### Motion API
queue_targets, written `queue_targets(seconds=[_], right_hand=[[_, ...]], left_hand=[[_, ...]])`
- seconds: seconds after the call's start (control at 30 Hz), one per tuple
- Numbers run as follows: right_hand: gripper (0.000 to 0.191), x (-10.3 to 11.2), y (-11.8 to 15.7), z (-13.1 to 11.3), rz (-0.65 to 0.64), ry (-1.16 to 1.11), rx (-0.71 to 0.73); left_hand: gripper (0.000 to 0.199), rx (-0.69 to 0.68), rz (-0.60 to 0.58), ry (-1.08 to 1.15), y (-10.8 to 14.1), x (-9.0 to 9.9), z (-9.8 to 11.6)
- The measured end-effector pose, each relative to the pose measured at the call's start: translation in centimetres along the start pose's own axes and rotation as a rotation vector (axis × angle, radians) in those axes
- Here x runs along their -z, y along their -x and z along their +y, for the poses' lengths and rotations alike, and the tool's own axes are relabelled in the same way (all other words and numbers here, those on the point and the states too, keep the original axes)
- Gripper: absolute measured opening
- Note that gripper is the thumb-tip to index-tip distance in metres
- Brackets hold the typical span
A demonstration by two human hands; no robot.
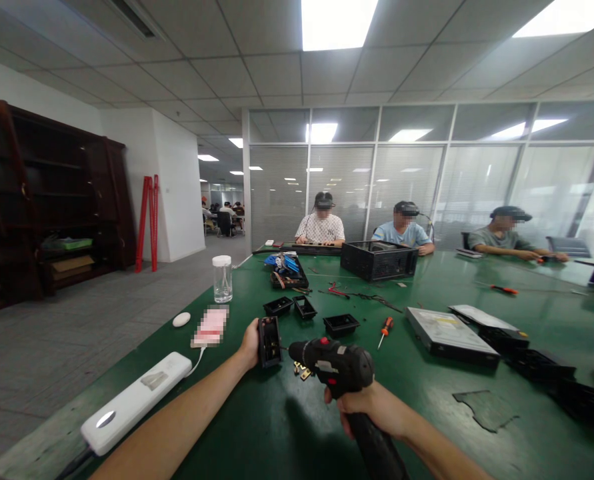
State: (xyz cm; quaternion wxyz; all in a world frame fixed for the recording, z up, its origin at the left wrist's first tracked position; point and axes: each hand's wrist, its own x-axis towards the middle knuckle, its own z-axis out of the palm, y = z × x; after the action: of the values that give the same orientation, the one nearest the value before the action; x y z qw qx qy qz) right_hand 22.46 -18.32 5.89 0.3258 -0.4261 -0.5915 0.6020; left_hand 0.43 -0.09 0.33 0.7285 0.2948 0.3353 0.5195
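My left hand (249,343) is closed on the left side of a small black box (269,341), tilted so its open side faces me. My right hand (369,408) is wrapped round the grip of a black and red power drill (331,363). The drill points left, its tip close to the box's right side; whether they touch I cannot tell. Several small brass-coloured pieces (305,373) lie on the green table just below the drill's tip. Behind the held box stand more black boxes, one at the left (278,306), one in the middle (305,307) and one at the right (341,325).
An orange screwdriver (386,327) and an optical drive (451,337) lie to the right, a clear plate (485,410) nearer. At left are a white power strip (137,400), a phone (211,327) and a jar (223,280). A computer case (379,260) stands farther back; people sit beyond.
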Motion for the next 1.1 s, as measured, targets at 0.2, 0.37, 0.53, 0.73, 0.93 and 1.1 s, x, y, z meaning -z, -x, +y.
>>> queue_targets(seconds=[0.2, 0.37, 0.53, 0.73, 0.93, 1.1], right_hand=[[0.027, 0.15, -0.13, 0.10, -0.015, 0.006, 0.009], [0.027, 0.24, -0.15, 0.32, -0.008, 0.015, -0.004], [0.028, 0.12, -0.06, -0.06, 0.002, 0.021, -0.014], [0.027, 0.13, -0.20, 0.15, 0.008, 0.013, -0.006], [0.029, 0.33, -0.38, 0.57, -0.007, 0.005, 0.005], [0.026, 0.25, -0.34, 0.49, 0.012, 0.002, -0.004]], left_hand=[[0.034, 0.007, -0.020, -0.008, -0.31, 0.41, -0.09], [0.035, 0.020, -0.020, -0.002, -0.05, 0.19, 0.03], [0.035, 0.021, 0.001, 0.012, 0.34, -0.20, 0.17], [0.033, 0.025, 0.000, 0.016, 0.39, -0.21, 0.21], [0.034, 0.012, 0.010, -0.001, 0.23, -0.01, 0.08], [0.035, 0.002, -0.010, -0.021, 0.09, 0.13, 0.01]])
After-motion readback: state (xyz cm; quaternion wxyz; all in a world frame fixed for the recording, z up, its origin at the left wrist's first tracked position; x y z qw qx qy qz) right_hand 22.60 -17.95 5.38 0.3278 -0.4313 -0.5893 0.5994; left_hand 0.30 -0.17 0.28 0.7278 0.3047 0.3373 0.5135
